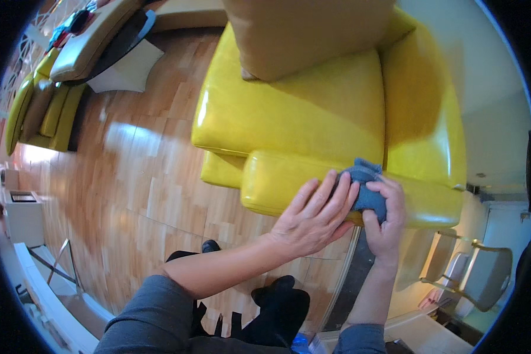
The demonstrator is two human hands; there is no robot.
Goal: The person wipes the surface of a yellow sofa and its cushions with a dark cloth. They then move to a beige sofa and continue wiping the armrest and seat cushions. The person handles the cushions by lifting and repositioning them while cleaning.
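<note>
A yellow leather-look armchair point(289, 112) stands in front of me, its near armrest point(277, 177) running left to right. My right hand point(386, 227) grips a bunched blue-grey cloth point(370, 202) against the top of that armrest. Beside it, my left hand point(315, 218) lies with fingers stretched out, their tips touching the cloth's left side. Part of the cloth is hidden under the fingers of both hands. A large brown cushion point(312, 35) rests on the seat.
Wood-look floor point(153, 177) spreads to the left. Farther off are another yellow armchair point(56, 118), a beige sofa seat point(94, 41) and a dark table top point(121, 50). A metal-framed chair point(484, 277) stands at right. White furniture point(26, 218) lines the left side.
</note>
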